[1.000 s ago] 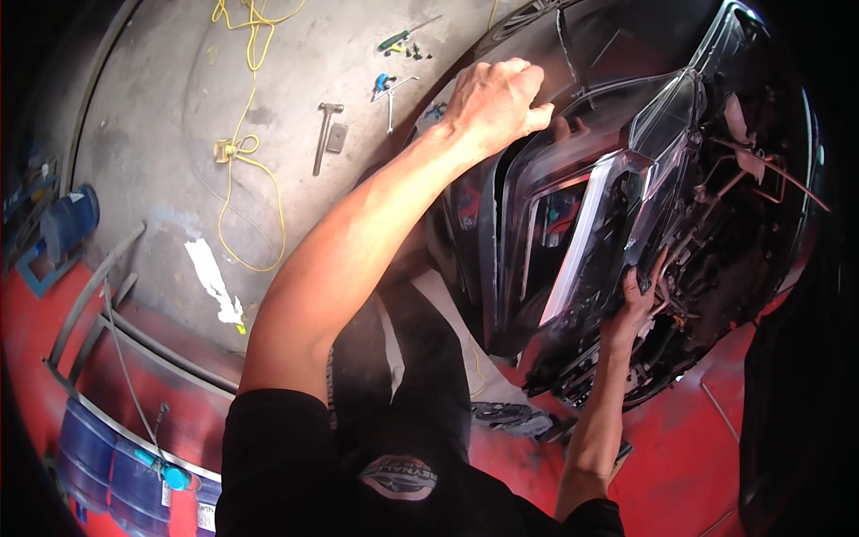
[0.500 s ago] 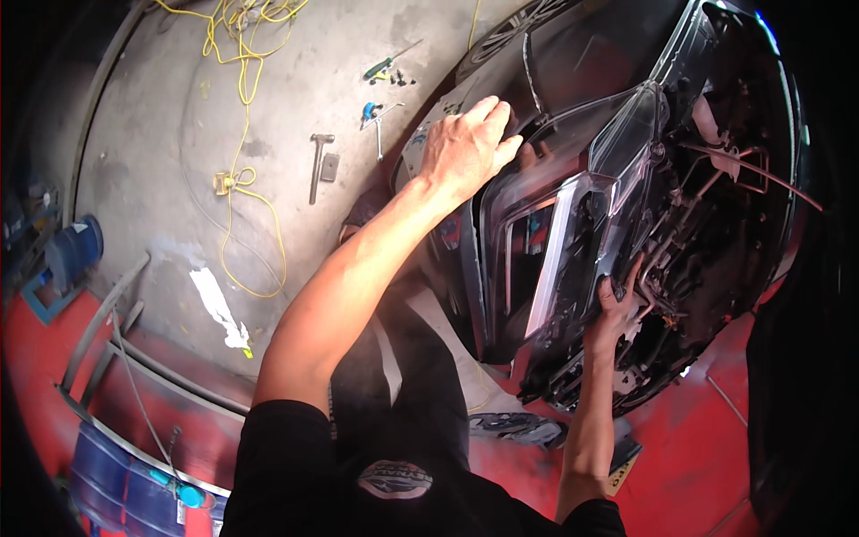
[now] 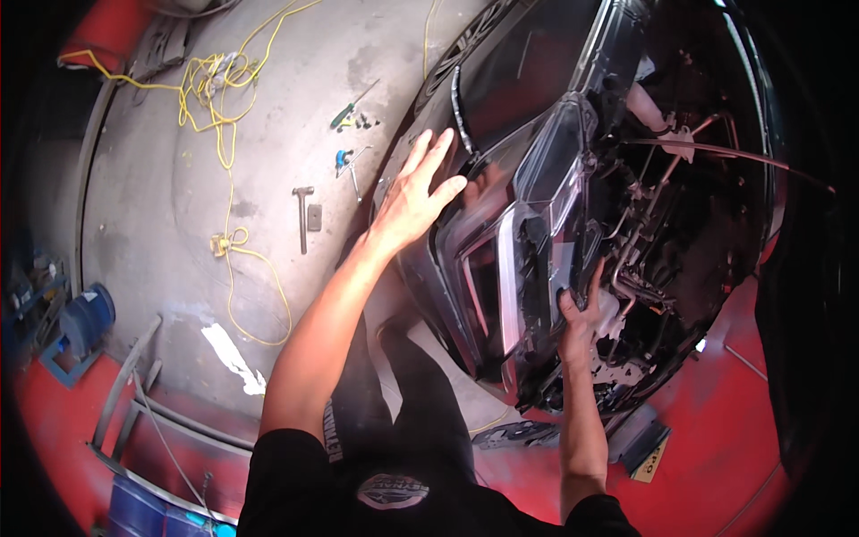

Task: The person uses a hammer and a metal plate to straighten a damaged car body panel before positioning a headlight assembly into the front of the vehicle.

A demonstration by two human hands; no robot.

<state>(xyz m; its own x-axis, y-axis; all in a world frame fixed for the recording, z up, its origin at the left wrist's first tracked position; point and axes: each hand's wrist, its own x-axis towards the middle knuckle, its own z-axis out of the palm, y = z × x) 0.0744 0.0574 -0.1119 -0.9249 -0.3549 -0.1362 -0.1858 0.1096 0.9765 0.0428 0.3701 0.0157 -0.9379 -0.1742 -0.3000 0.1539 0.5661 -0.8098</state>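
A dark car with its hood raised fills the right half. My left hand [image 3: 413,199] is over the outer corner of its front bumper [image 3: 452,295], fingers straight and spread, holding nothing. I cannot tell whether the palm touches the panel. Beyond those fingertips is the fender [image 3: 514,89], with a pale ragged strip along its edge. Between my arms lies the angular headlight [image 3: 553,157], above a bright trim strip [image 3: 507,295]. My right hand [image 3: 580,324] grips the bumper's upper edge, thumb on the outer side and fingers toward the engine bay. Part of its grip is hidden.
On the concrete floor to the left lie a hammer [image 3: 302,219], a small dark block [image 3: 314,217], a green-handled screwdriver [image 3: 343,115], a blue-headed tool [image 3: 344,159] and a tangled yellow cord [image 3: 215,89]. A metal frame [image 3: 192,421] stands at lower left. The engine bay [image 3: 680,233] is exposed.
The view has shifted right, so the car appears farther left. My left hand's fingers have straightened and spread lower over the bumper corner. My right hand stays on the bumper edge.
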